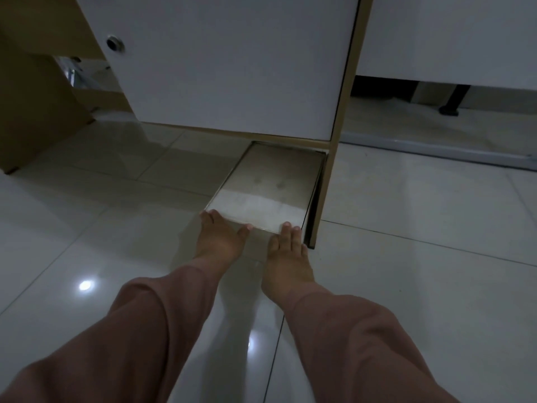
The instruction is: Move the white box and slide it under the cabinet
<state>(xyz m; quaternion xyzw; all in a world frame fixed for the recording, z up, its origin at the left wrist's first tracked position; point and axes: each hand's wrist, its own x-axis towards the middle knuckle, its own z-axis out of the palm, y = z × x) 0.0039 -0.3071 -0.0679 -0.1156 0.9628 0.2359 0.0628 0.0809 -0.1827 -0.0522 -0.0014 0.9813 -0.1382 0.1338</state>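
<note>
A flat white box (270, 184) lies on the tiled floor with its far end under the white cabinet (232, 68). Its right side runs along the cabinet's wooden side panel (334, 158). My left hand (220, 237) rests flat against the box's near left corner, fingers spread on its edge. My right hand (287, 251) presses flat against the near right part of the same edge, fingertips just over the lid. Both arms wear pinkish-brown sleeves. Neither hand wraps around the box; the palms lean on it.
A brown cardboard box (32, 112) stands at the left beside the cabinet. The cabinet door has a round lock (114, 43). To the right, another white unit (450, 39) stands on a black leg (453, 103). Glossy white floor tiles (406, 228) surround me.
</note>
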